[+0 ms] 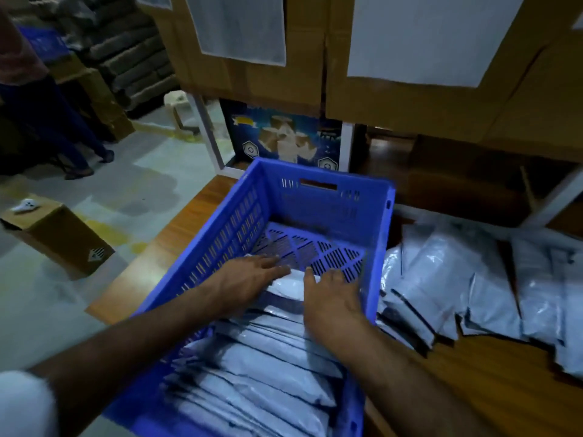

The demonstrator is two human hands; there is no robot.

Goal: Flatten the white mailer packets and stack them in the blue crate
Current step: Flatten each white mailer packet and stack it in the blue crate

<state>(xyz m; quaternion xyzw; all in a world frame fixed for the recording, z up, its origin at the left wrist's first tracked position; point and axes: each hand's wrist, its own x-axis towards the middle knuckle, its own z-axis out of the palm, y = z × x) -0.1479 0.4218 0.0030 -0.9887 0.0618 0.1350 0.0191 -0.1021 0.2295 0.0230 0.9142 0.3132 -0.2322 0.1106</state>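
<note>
No legible txt anywhere. White sheets [239, 26] on cardboard boxes [315, 58] behind blue crate [328, 197]: blank/blurred. Printed dark-blue box [284, 137] just behind crate: graphics, hexagon emblems, lettering unreadable. Brown carton [60, 238] left of crate: arrow mark only.

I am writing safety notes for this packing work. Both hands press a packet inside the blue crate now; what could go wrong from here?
1. The packets in the crate lean in an overlapped row; when the left hand and right hand lift, the front packet may slide onto the bare crate floor.
2. The loose pile lies right beside the blue crate; reaching over could knock packets off the wooden platform.
</note>
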